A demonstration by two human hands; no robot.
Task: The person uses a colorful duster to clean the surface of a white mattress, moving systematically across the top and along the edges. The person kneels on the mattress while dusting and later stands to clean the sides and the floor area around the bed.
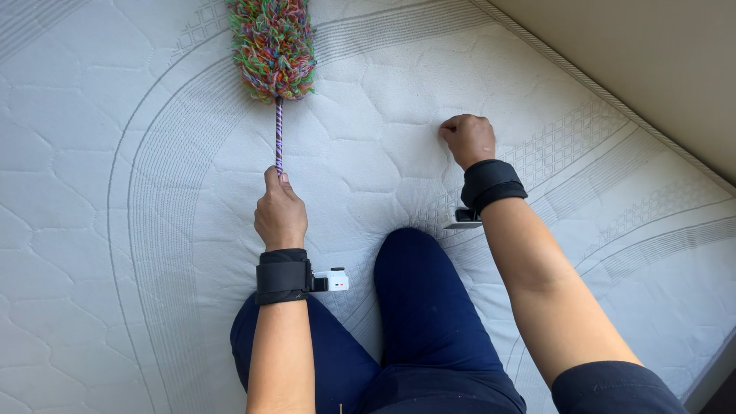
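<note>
My left hand [280,213] is closed around the thin striped purple handle of a duster. The duster's fluffy multicoloured head [272,46] lies on the white quilted mattress [115,230] straight ahead of that hand. My right hand [468,138] is balled into a fist and pressed knuckles-down on the mattress, to the right of the duster. It holds nothing. Both wrists wear black straps with small devices clipped on. My knees in dark blue trousers [418,307] rest on the mattress between my arms.
The mattress edge with grey piping [613,100] runs diagonally at the upper right, with a beige surface [652,54] beyond it. A dark gap [721,383] shows at the lower right corner past the mattress side.
</note>
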